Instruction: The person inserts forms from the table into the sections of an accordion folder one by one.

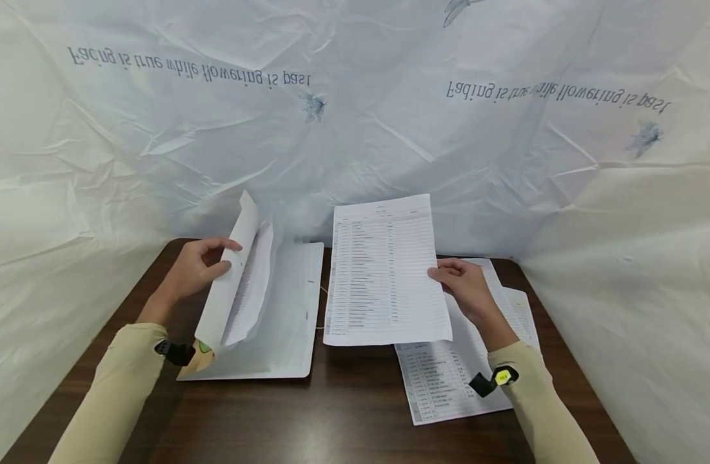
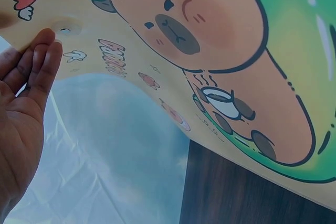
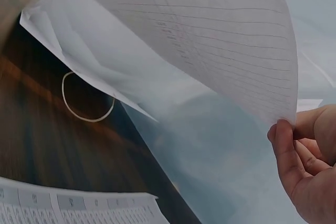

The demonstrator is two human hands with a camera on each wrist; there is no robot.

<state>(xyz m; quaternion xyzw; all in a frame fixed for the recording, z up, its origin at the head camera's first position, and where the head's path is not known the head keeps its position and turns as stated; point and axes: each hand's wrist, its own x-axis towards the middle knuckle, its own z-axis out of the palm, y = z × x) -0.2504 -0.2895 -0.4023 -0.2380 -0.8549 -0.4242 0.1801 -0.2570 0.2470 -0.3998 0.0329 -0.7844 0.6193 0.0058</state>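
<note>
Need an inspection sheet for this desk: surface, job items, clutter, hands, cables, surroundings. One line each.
Surface: dark wood-grain tabletop, partly covered by papers.
Job items: open folder, its left cover raised, cartoon on the outside; inner pages inside; printed sheet held up; overlapping loose sheets at right.
Clutter: thin pale loop by the folder's right edge.
Left hand: pinches the raised cover.
Right hand: pinches the printed sheet at its right edge.
Cables: nothing seen.
Surroundings: wrinkled pale sheeting behind and at both sides, with upside-down lettering.
</note>
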